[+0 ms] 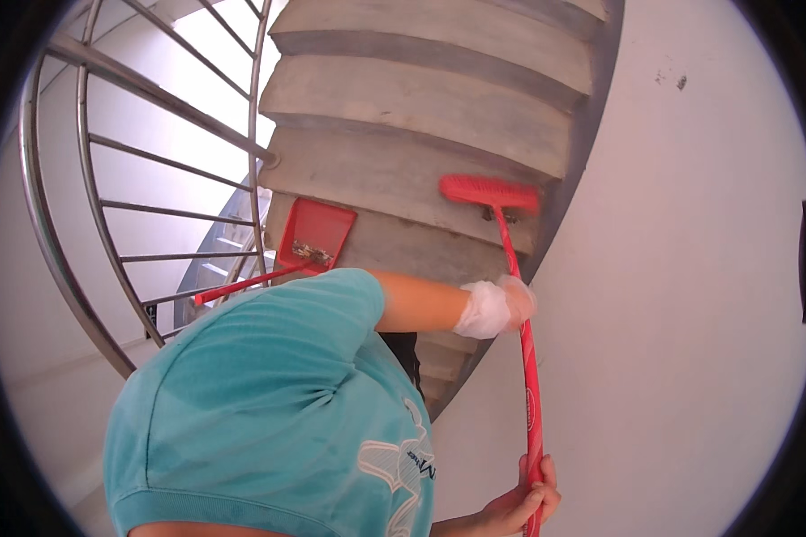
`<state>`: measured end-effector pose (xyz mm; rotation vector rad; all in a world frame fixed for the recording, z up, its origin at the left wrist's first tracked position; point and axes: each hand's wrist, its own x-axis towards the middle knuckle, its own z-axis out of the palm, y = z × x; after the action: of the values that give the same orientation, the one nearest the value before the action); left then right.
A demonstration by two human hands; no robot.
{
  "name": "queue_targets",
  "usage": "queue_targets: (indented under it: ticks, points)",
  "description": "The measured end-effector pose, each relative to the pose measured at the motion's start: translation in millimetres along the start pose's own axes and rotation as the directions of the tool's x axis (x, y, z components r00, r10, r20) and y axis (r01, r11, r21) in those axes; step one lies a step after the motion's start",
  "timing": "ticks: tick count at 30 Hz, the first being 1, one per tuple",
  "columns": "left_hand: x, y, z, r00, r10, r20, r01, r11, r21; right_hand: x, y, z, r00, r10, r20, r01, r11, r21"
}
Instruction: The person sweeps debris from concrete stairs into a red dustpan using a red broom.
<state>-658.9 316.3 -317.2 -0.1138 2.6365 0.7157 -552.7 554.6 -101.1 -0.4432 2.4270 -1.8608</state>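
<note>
A long red broom handle [532,389] runs down through both of my hands. My left hand [518,303], in a thin pale plastic glove gathered at the wrist, grips it on the lower part. Closer to me, my bare right hand [524,500] wraps its upper part. The red broom head [489,192] rests on a concrete step beside the wall, slightly blurred. Dark debris [500,216] lies just below the head. To the left, near the railing, a red dustpan [322,225] holds a small heap of litter [312,252]. Its red handle [238,287] points left towards the bars.
Curved concrete stairs [416,87] run up the view. A metal railing [154,94] with several bars borders them on the left; a lower flight [225,235] shows through it. A white wall [678,268] with a grey skirting band [594,134] bounds the right.
</note>
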Motion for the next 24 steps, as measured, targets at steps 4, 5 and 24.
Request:
queue_targets:
  ticks: [4, 5, 24]
  points:
    - [10, -28, -5, 0.996, -0.029, -0.087, 0.030, 0.999, 0.017, 14, 30, 7, 0.997, 0.077, -0.009, -0.076, 0.991, 0.110]
    - [13, -29, -6, 0.999, -0.004, -0.039, 0.006, 0.999, 0.048, 15, 38, 15, 0.995, 0.098, -0.026, -0.094, 0.986, 0.138]
    - [-91, -51, -29, 0.902, 0.414, 0.121, -0.431, 0.871, 0.236, -115, -31, 75, 0.974, 0.135, -0.183, -0.159, 0.980, -0.124]
